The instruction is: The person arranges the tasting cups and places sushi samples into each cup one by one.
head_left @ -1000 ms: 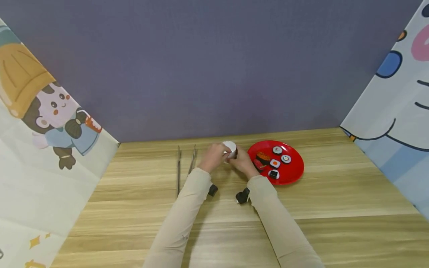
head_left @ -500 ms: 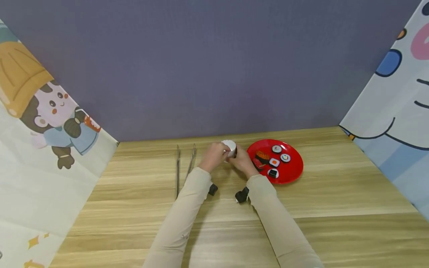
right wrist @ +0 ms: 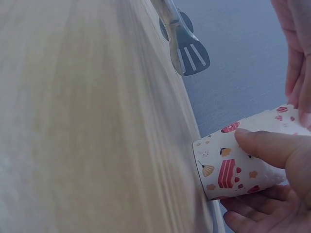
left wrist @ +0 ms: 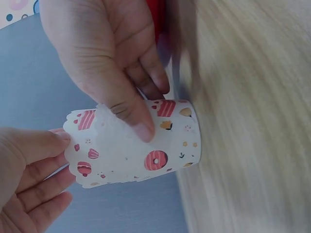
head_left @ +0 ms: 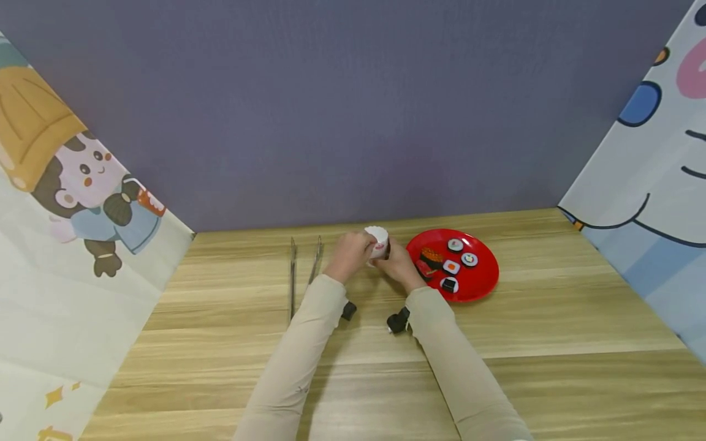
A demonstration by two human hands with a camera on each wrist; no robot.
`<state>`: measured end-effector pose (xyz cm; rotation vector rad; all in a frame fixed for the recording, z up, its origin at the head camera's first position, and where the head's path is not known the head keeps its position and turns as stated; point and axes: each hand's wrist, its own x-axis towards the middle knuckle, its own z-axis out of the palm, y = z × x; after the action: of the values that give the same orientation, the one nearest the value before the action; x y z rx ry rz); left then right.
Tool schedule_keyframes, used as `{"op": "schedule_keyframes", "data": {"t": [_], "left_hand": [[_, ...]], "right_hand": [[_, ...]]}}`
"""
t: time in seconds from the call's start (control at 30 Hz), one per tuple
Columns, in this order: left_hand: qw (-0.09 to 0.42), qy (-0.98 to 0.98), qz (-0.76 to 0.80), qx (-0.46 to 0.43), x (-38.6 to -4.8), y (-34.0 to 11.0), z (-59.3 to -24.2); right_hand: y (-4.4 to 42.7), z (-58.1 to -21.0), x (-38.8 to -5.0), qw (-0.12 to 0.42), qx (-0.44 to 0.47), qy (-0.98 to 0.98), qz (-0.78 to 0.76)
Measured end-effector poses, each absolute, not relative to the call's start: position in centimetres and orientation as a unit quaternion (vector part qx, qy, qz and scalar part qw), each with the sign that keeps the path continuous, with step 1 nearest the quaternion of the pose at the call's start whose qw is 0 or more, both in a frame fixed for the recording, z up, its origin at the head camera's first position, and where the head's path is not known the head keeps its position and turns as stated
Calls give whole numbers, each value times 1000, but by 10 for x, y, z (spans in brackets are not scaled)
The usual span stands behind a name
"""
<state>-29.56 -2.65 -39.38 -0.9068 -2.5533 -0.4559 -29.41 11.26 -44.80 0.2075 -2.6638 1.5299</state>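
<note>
A white paper baking cup with a scalloped rim and printed cakes and doughnuts is between both hands near the back of the table. My left hand pinches its scalloped rim between thumb and fingers. Lower down, my right hand grips the cup's body, thumb on one side and fingers on the other. Scalloped edges overlap along the printed side in the left wrist view, as in a nested stack; how many cups there are cannot be seen. The base is at the table or just above it.
Right of the hands, a red plate carries several sushi pieces. Metal tongs lie at the left, with a slotted head visible in the right wrist view. A grey wall stands behind the wooden table.
The scalloped rim stands slightly higher between my hands, and a red print now shows below it. My left hand has lifted slightly; the right hand stays in place.
</note>
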Motion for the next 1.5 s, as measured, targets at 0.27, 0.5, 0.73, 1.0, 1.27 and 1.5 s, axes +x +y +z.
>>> {"op": "schedule_keyframes", "data": {"t": [0.27,0.5,0.73,1.0,1.27,1.5], "left_hand": [[193,-918,-164,-306,-293,-30,-387],[206,-913,-171,-306,-293,-35,-379],[260,-897,-182,-310,-291,-44,-369],[293,-896,-179,-282,-295,-54,-365],[273,-913,-188,-239,-299,-63,-370],[248,-927,-194,-204,-299,-67,-377]], "right_hand": [[112,-448,-294,16,61,-867,494],[112,-447,-296,20,67,-869,490],[112,-448,-295,21,69,-862,502],[113,-450,-296,29,72,-859,506],[113,-451,-297,29,68,-863,499],[113,-452,-298,26,69,-859,507]]}}
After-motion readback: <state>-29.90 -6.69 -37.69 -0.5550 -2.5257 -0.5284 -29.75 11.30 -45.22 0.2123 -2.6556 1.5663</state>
